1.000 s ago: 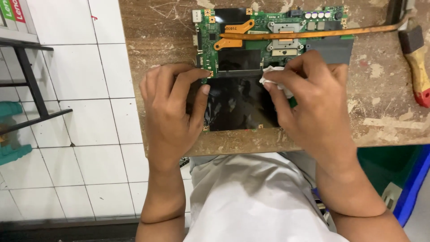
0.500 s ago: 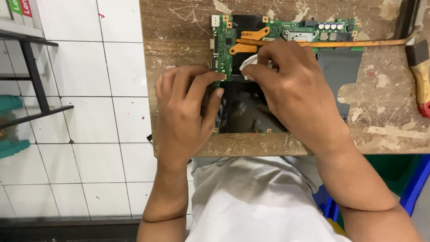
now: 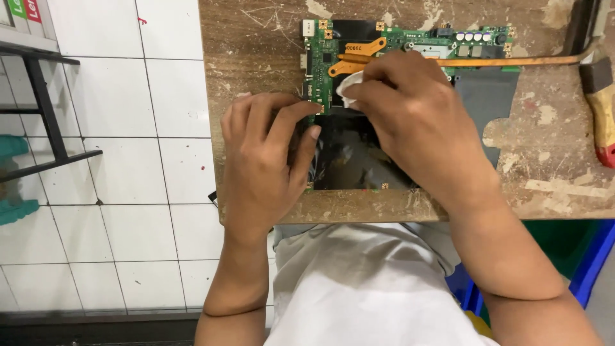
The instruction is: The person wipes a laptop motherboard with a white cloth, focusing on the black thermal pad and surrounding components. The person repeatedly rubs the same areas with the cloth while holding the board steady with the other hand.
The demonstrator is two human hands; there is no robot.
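1. Closest to me, the left hand (image 3: 266, 163) lies flat on the near left corner of the circuit board (image 3: 333, 64), fingers spread and pressing down rather than closed around anything. If that hand lifts, I'd guess the board skids on the worn wooden bench (image 3: 256, 51).
2. The board sits at the bench's near edge, its glossy black panel (image 3: 349, 160) under both hands. A hard push toward the person could tip it off.
3. The right hand (image 3: 410, 115) pinches a small white wad (image 3: 349, 86) between fingertips, pressed against the green part by the orange copper pipe (image 3: 512, 62). Rubbing too hard there might snag small parts or bend the pipe.
4. Farther off at the right, a wooden-handled tool (image 3: 602, 109) lies well apart, untouched.
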